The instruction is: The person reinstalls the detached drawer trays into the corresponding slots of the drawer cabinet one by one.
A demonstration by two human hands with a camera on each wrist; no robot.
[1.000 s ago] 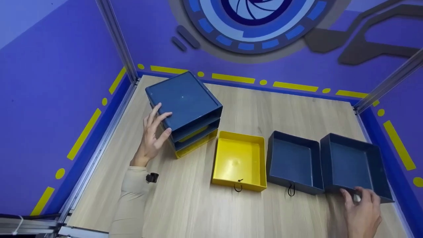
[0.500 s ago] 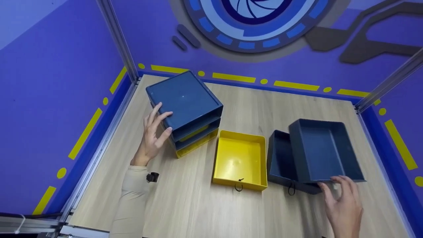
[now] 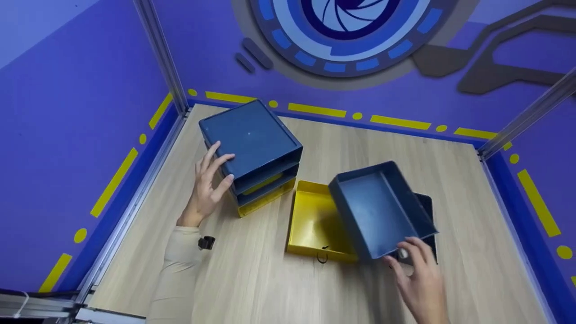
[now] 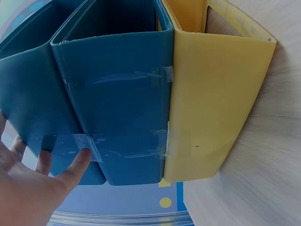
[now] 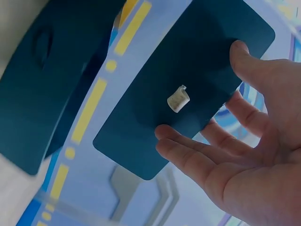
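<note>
On the left of the head view stands a three-tier drawer cabinet, two blue tiers over a yellow one, its slots facing right and front. My left hand rests spread against its side, fingertips at the top edge; the left wrist view shows the fingers on the blue side wall. My right hand grips a dark blue drawer at its front end, raised and tilted. A small white knob sits on the drawer's front panel, between thumb and fingers in the right wrist view.
A yellow drawer with a black loop lies on the wooden table, partly hidden by the held drawer. Another dark blue drawer lies mostly hidden behind it. Blue-purple walls and metal posts bound the table.
My right hand has lifted the rightmost blue drawer and carried it left over the other blue drawer to the yellow one, turning it. My left hand stays on the cabinet.
</note>
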